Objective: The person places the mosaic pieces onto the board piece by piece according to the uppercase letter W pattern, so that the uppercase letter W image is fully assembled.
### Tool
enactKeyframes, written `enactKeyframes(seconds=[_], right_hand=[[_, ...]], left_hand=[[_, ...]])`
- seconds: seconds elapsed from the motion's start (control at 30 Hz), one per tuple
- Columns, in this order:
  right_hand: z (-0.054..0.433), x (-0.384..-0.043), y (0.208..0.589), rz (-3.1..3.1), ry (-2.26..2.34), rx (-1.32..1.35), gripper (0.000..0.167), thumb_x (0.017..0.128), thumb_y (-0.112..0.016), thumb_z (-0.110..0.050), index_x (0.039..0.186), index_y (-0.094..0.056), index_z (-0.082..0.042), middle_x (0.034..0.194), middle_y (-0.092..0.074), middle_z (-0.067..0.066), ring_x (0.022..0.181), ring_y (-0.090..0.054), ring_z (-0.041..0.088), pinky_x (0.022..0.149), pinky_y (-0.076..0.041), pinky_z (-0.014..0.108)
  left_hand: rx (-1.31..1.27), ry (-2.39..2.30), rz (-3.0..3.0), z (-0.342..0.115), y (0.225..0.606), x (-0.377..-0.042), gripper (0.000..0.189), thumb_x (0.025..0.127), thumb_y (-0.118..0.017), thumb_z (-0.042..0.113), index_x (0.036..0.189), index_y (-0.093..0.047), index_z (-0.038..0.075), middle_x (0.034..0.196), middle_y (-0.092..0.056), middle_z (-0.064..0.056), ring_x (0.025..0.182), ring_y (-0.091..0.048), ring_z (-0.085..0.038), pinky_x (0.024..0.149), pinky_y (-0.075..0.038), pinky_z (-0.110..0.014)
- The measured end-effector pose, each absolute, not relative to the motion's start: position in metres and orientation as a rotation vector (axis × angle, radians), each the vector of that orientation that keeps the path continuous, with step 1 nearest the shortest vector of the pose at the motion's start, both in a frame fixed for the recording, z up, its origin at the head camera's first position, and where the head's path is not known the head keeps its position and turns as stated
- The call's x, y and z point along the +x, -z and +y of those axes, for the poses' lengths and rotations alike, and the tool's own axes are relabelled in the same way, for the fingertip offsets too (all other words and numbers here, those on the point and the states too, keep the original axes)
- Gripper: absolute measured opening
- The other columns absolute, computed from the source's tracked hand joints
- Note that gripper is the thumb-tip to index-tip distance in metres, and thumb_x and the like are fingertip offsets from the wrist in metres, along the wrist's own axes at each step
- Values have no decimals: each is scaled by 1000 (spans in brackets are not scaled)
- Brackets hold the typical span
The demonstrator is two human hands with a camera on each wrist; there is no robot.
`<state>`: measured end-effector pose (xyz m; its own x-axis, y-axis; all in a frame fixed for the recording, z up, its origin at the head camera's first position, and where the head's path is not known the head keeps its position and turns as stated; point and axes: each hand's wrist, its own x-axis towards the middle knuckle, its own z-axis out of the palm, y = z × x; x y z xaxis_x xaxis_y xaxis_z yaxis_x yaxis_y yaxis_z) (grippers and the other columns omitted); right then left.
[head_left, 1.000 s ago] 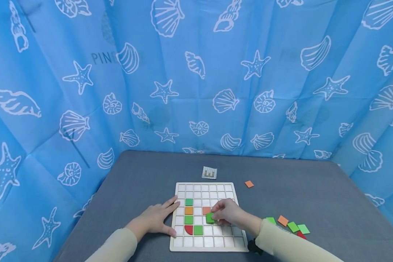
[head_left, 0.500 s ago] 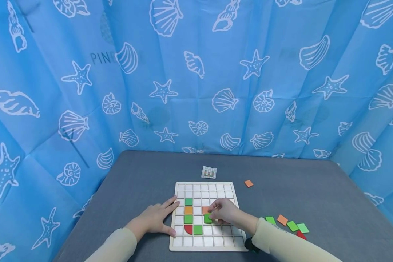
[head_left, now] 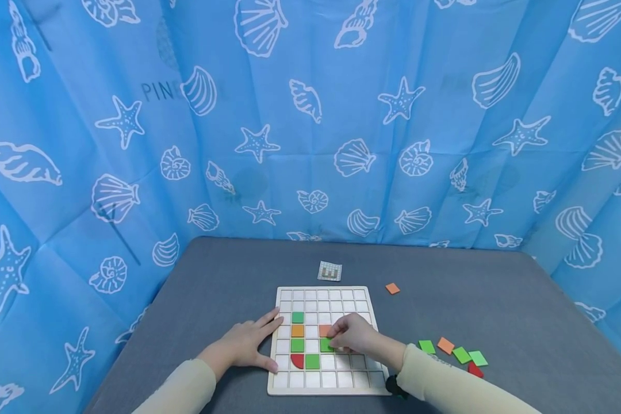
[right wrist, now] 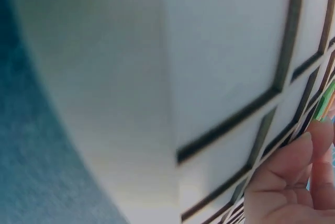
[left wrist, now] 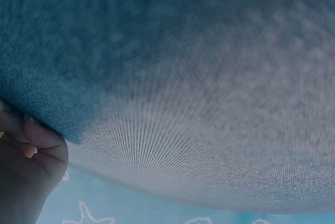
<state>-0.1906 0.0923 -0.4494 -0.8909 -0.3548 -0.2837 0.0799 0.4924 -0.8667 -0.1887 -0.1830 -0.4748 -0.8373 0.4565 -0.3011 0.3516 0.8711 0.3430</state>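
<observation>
A white grid board (head_left: 341, 380) lies on the table. My left hand (head_left: 244, 343) rests at its left edge, fingers straight and thumb spread along the rim. With curled fingers and thumb, my right hand (head_left: 359, 334) pinches a green square tile (head_left: 325, 345) at its right side, over a cell just below an orange tile (head_left: 324, 330). A column at the left holds a green tile (head_left: 297, 317), an amber tile (head_left: 297, 331), another green tile (head_left: 297, 345) and a red rounded piece (head_left: 297, 361). Beside the red piece sits a green tile (head_left: 313, 361).
Several loose tiles lie right of the board, among them a light green tile (head_left: 478, 358), an orange tile (head_left: 445, 345) and a red piece (head_left: 475, 370). One orange tile (head_left: 392, 288) and a small pattern card (head_left: 329, 271) lie beyond it. A blue curtain (head_left: 310, 115) surrounds the table.
My right hand has shifted slightly left with the green tile, which now lines up with the cell below the orange one. My left hand has stayed at the board's edge.
</observation>
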Motion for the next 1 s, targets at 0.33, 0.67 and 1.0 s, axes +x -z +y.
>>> enactKeyframes(seconds=[0.33, 0.67, 1.0], right_hand=[[118, -200, 441, 2312, 1439, -237, 9, 88, -68, 0, 95, -67, 4, 72, -57, 2, 58, -48, 14, 54, -40, 29], [159, -221, 430, 2410, 1417, -242, 21, 91, -67, -7, 107, -67, 6, 83, -60, 4, 74, -56, 21, 63, -45, 36], [207, -254, 423, 2504, 1374, -387, 38, 92, -68, -14, 122, -61, 8, 109, -61, 17, 94, -56, 26, 84, -47, 49]], left_hand=[[587, -381, 2658, -184, 475, -190, 104, 71, -68, 71, 154, -31, 22, 162, -16, 3, 130, -43, -38, 99, -36, -58], [604, -381, 2671, -184, 475, -189, 104, 70, -68, 71, 154, -32, 21, 161, -17, 2, 129, -44, -38, 98, -37, -58], [587, -370, 2672, -182, 473, -187, 104, 70, -70, 70, 154, -32, 21, 161, -19, 3, 128, -45, -36, 98, -37, -57]])
